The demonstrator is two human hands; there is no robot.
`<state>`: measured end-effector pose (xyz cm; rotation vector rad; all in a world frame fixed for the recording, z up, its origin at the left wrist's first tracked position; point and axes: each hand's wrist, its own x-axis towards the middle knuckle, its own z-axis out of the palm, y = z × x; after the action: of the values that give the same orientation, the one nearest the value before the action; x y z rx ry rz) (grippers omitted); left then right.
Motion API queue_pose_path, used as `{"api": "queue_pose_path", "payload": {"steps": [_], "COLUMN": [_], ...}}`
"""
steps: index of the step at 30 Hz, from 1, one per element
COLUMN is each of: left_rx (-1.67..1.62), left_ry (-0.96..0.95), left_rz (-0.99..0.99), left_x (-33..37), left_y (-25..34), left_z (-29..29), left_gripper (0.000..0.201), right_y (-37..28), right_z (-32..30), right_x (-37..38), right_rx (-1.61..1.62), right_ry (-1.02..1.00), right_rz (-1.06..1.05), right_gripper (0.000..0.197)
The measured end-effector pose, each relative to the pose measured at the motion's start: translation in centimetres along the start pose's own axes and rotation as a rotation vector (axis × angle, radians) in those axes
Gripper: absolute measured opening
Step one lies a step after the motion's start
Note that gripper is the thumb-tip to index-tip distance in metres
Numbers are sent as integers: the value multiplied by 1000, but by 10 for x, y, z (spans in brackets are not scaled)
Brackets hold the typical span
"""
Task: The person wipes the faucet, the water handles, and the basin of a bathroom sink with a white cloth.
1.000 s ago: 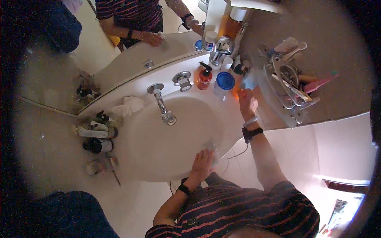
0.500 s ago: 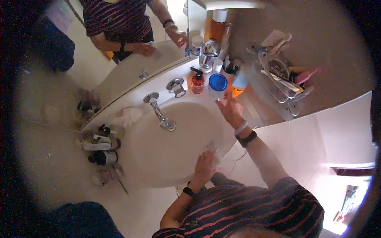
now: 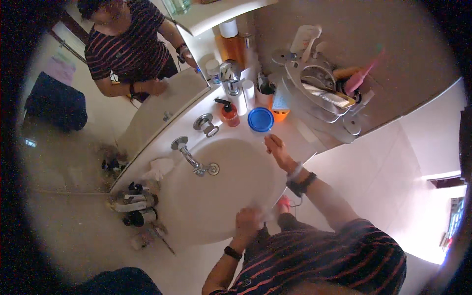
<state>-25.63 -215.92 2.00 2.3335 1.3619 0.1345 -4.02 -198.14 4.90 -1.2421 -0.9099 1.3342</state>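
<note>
My left hand (image 3: pixel 248 222) is at the front rim of the white sink (image 3: pixel 216 231), its fingers closed on a crumpled, whitish see-through piece (image 3: pixel 267 215), blurred by motion. Over the sink's right edge is my right hand (image 3: pixel 281 153), its fingers drawn together. Whether anything is pinched there is hidden. Just beyond its fingertips stands a clear tub with a blue lid (image 3: pixel 260 119). Left of the tub is a red pump bottle (image 3: pixel 229 114); an orange cup (image 3: pixel 280 114) stands behind it to the right.
A chrome faucet (image 3: pixel 189 157) and tap handle (image 3: pixel 205 125) rise at the sink's back. Several bottles (image 3: pixel 140 216) lie at the left. A wire caddy (image 3: pixel 319 88) with brushes hangs at the right wall. The mirror (image 3: pixel 142 98) runs along the back left; a white shelf (image 3: pixel 221 17) juts above.
The view has shifted, showing more of the mirror and shelf. My right hand's fingers, spread beside the tub before, are now drawn together slightly nearer me. My left hand still grips the see-through piece.
</note>
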Motion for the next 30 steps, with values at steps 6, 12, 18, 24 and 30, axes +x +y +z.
{"api": "queue_pose_path", "payload": {"steps": [6, 12, 18, 24, 30], "left_rx": [-117, 103, 257, 385, 302], "left_ry": [410, 359, 278, 376, 493], "left_rz": [-17, 182, 188, 144, 136], "left_x": [85, 190, 253, 302, 314], "left_y": [3, 34, 11, -17, -13], "left_z": [-69, -38, -22, -29, -25], "left_gripper": [37, 51, 57, 55, 54], "right_y": [26, 10, -3, -5, 6], "right_z": [-85, -120, -128, -121, -121], "right_x": [-79, -111, -113, -101, -80], "right_rx": [-148, -196, -167, -149, -170], "right_ry": [14, 65, 103, 100, 97], "right_rz": [-133, 107, 43, 76, -10], "right_gripper": [25, 25, 25, 25, 28]}}
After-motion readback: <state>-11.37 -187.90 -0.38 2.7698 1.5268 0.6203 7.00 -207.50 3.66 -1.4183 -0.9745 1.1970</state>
